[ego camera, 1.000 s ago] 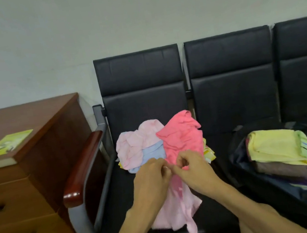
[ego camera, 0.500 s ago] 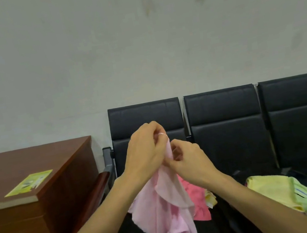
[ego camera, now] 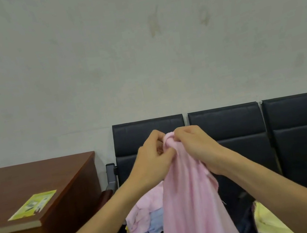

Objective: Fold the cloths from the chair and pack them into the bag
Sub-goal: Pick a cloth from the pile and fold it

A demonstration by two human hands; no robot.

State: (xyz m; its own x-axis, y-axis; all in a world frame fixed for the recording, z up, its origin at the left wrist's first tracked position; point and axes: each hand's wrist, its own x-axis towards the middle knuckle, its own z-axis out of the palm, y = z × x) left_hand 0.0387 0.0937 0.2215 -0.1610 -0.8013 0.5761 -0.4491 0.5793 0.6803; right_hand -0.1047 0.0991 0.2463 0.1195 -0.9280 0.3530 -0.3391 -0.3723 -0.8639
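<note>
A pale pink cloth (ego camera: 190, 202) is being held up in front of the black chair (ego camera: 149, 131); its bunched top edge is being pinched by the left grip (ego camera: 151, 157), whose fingers are curled round the fabric, and the same bunch is being clasped by the right grip (ego camera: 196, 145), which is closed on it just beside the left one; whether the two grips are touching each other cannot be told; the rest of the cloth is hanging loose between the forearms and is being cut off by the lower edge of the view; behind it, on the seat of the chair, a small pile (ego camera: 145, 214) of unfolded cloths, light pink and light blue, is being left crumpled; at the lower right a yellow cloth (ego camera: 269, 221) is being partly shown beside a dark shape that is too much hidden to be named; to the left of the chair a brown wooden surface (ego camera: 36, 178) is being occupied by a yellow-green leaflet (ego camera: 33, 205), lying flat near its front edge; the pale wall (ego camera: 138, 57) is filling the upper half of the view.
</note>
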